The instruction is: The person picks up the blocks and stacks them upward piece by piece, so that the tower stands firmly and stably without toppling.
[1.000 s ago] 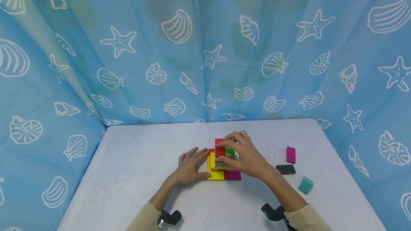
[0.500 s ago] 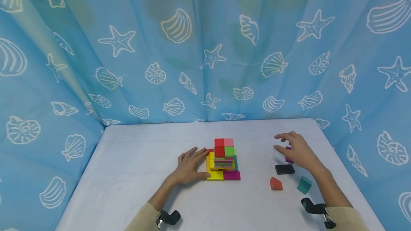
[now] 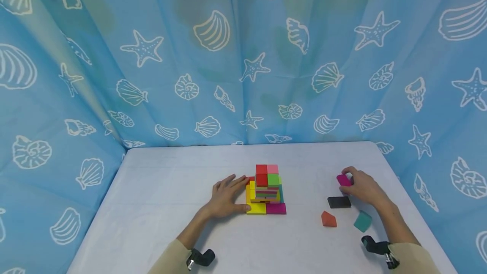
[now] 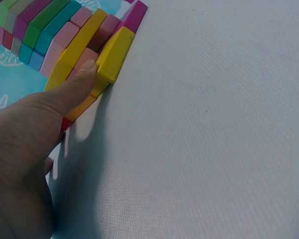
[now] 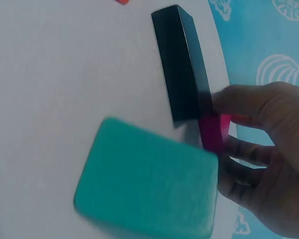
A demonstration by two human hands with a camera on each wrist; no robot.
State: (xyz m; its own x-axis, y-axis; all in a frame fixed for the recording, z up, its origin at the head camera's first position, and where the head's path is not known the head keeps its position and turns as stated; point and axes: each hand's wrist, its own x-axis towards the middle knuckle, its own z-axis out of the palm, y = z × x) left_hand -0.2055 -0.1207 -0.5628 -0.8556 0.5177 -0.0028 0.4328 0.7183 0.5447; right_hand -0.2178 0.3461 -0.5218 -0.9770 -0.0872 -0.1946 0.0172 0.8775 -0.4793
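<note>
A stepped tower of coloured blocks [image 3: 261, 180] stands mid-table, with yellow, red, green, pink and magenta pieces in view. Spread along its left side, my left hand [image 3: 225, 198] touches the lowest layers; in the left wrist view the thumb [image 4: 82, 87] lies against the yellow block [image 4: 114, 55]. Off to the right, my right hand [image 3: 363, 186] pinches a magenta block [image 3: 344, 180] between thumb and fingers. The right wrist view shows that magenta block [image 5: 214, 132] partly hidden behind the teal block and the fingers.
Near the right hand lie a black block [image 3: 339, 202], a teal block [image 3: 363, 221] and an orange angled block [image 3: 329, 219] on the white table [image 3: 171, 172]. A blue shell-patterned curtain [image 3: 243, 96] hangs behind the table and along its sides.
My right hand has left the top of the tower, moved right and taken hold of the magenta block, which is now tilted. The left hand stays at the tower.
</note>
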